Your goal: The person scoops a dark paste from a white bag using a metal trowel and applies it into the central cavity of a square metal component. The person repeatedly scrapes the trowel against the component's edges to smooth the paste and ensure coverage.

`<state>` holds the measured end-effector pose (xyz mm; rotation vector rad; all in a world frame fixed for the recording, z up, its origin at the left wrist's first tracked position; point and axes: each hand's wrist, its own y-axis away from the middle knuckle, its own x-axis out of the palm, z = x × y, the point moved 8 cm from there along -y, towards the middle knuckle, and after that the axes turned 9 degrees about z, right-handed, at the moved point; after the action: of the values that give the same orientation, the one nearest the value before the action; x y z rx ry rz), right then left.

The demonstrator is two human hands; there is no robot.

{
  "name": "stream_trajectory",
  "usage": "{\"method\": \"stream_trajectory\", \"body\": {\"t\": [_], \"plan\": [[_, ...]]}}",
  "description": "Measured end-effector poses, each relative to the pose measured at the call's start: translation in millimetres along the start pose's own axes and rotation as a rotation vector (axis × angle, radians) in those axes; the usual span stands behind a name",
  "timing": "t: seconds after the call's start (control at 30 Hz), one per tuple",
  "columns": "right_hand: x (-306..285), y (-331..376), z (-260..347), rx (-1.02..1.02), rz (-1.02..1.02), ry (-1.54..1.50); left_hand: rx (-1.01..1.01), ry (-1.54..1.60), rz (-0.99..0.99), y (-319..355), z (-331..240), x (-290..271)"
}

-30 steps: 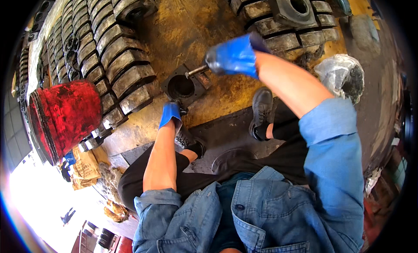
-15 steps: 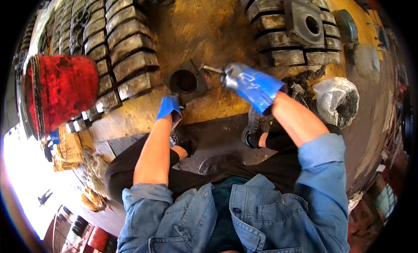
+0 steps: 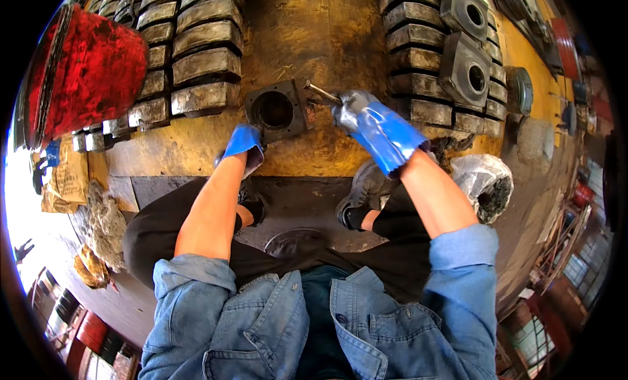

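I see the big yellow counter (image 3: 196, 147) with rows of metal blocks (image 3: 203, 66), and the square metal piece (image 3: 276, 110) with a round hole lies near its front edge, in the middle. My left hand (image 3: 243, 143) rests just beside its near left corner; whether its fingers are spread I cannot tell. My right hand (image 3: 369, 121) has fingers pressed around a thin metal tool (image 3: 320, 93) touching the piece's right edge. I should hold the piece firm and keep the tool low.
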<state>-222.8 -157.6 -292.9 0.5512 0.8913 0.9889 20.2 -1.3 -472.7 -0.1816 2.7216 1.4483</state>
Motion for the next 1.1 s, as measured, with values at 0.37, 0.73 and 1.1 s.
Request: {"method": "stream_trajectory", "body": {"t": [0.37, 0.73, 1.1], "plan": [[-25, 19, 58, -0.096, 0.054, 0.391, -0.084, -1.247, 0.084, 43, -26, 5], [-22, -21, 12, -0.069, 0.171, 0.332, 0.034, -0.95, 0.041, 16, -16, 15], [-33, 7, 42, 0.011, 0.087, 0.447, 0.03, -0.563, -0.125, 9, -7, -4]]}}
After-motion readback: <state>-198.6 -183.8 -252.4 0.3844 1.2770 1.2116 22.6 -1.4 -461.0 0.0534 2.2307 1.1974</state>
